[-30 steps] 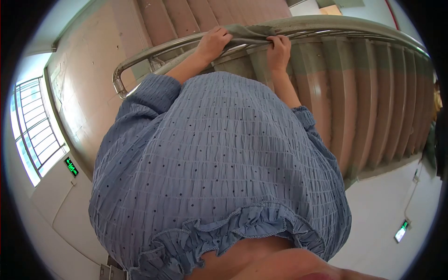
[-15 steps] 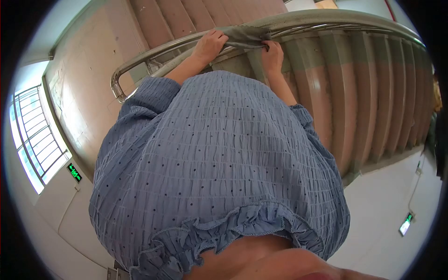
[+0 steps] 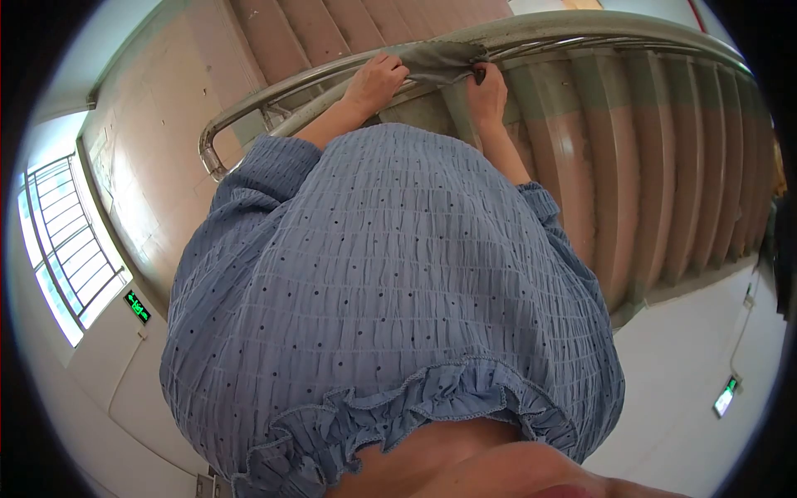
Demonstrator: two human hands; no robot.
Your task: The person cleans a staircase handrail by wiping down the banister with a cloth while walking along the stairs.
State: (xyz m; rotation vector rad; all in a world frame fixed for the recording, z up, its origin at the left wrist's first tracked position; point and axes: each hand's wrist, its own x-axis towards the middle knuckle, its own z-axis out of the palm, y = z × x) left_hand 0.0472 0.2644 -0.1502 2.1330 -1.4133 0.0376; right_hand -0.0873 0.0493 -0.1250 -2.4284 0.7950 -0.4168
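Observation:
A grey cloth [image 3: 436,63] is draped over the metal handrail [image 3: 573,25], stretched between my two hands. My left hand [image 3: 375,85] has its fingers closed on the cloth's left end, resting at the rail. At the other end, my right hand [image 3: 488,91] pinches the cloth's right corner, with a small dark bit showing by the fingertips. The underside of the cloth and the fingers behind it are hidden.
Stairs [image 3: 564,158] run beyond the rail on the right, and more steps [image 3: 320,37] lie at the top. The rail's curved end [image 3: 209,145] is at the left, above a tan landing floor [image 3: 149,141]. A barred window [image 3: 70,236] and green exit signs [image 3: 137,306] are on the walls.
My right hand has shifted slightly up and to the right with its end of the cloth. The left hand stays almost in place, and the view has tilted a little.

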